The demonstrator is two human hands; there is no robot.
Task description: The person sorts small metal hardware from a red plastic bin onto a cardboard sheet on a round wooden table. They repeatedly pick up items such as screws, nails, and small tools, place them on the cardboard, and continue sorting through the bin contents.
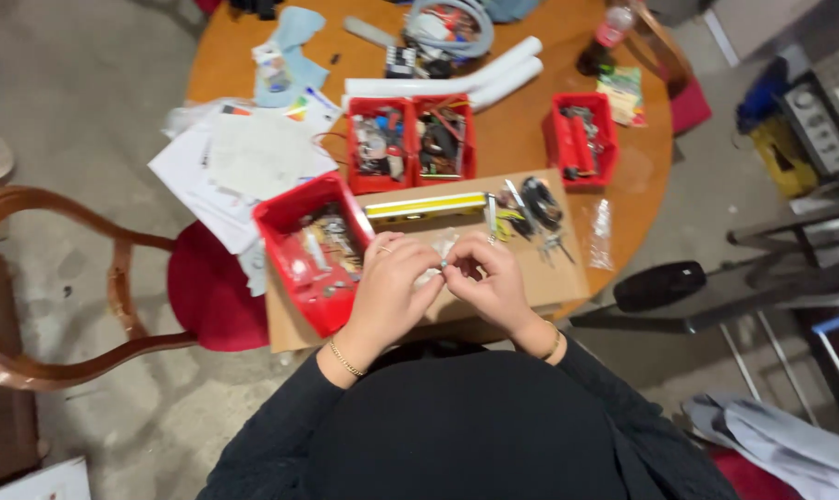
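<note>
A small clear plastic bag [435, 248] sits pinched between both hands, just above a flat cardboard sheet [549, 278] at the near edge of the round wooden desk [521, 139]. What the bag contains is too small to tell. It looks thin, light and limp, probably slippery, and likely to crumple; best taken at its top edge with fingertips, one side in each hand.

Left hand [394, 287]: fingers curled closed, tips gripping the bag's left side; a ring and a bracelet show. Right hand [494, 282]: also curled closed, thumb and forefinger pinching the same bag from the right. The two sets of fingertips meet, touching.

Just left of the hands, a red plastic bin [294, 236] holding small parts lies tilted on the cardboard. Just beyond the hands, a yellow-and-white spirit level [426, 206] lies across the sheet, with dark cables and small tools [535, 208] beside it to the right, and another clear bag [602, 231] near the desk's edge.

Further back: two red bins side by side [410, 139], a third red bin [582, 139] well apart to the right, white tubes [494, 79], loose papers [244, 157], a bottle [605, 42]. A wooden chair with red seat [193, 287] stands at left.
</note>
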